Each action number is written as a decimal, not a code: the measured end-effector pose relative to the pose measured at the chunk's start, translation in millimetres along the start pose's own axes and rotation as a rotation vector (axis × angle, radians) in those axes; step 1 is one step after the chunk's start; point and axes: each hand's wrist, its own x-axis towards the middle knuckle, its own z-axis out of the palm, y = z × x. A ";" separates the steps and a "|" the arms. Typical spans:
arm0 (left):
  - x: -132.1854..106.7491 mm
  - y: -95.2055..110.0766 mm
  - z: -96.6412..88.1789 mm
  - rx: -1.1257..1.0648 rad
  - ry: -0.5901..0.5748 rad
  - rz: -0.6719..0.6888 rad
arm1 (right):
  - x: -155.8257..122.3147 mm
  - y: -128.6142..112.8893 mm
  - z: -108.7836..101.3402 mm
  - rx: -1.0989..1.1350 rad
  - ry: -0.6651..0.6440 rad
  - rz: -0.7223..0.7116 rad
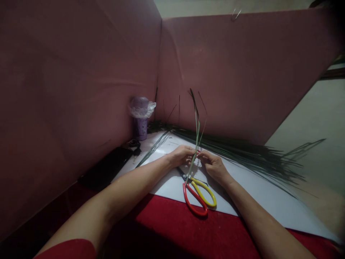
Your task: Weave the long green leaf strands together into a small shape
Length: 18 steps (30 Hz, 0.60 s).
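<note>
Left hand (181,155) and right hand (212,166) meet fingertip to fingertip above the counter (167,223), each grip pinched tight on the leaf (197,126), which stands near upright between them, equally near both, its lower end trailing toward the scissors (198,194).

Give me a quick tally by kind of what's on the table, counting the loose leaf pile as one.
Scissors: 1
Purple cup: 1
White sheet: 1
Black flat object: 1
Leaf-strip pile: 1
Leaf strip held in left hand and right hand: 1
Total: 6
</note>
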 end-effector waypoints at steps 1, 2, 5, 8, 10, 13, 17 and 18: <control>-0.5 0.5 0.7 -0.006 -0.005 0.003 | -0.1 -0.4 0.0 -0.004 -0.001 0.004; -1.1 1.0 1.4 -0.013 -0.007 0.006 | -0.2 -1.0 -0.2 -0.010 -0.004 0.006; -2.4 2.8 3.6 -0.010 0.007 -0.007 | -0.4 -3.9 -1.7 -0.020 -0.023 0.006; -2.5 3.2 4.1 0.008 0.029 -0.018 | -0.3 -6.4 -3.5 -0.018 -0.035 -0.004; -1.9 2.5 3.5 0.009 0.025 -0.011 | -0.3 -7.2 -4.0 -0.016 -0.039 -0.005; -0.8 1.0 2.2 -0.002 0.010 0.004 | -0.5 -6.6 -3.6 -0.008 -0.044 -0.002; -0.5 0.6 1.8 -0.012 0.009 0.003 | -0.4 -4.3 -2.0 -0.006 -0.042 -0.005; -0.6 0.8 2.0 -0.012 0.014 -0.002 | -0.4 -4.0 -1.7 -0.008 -0.039 -0.004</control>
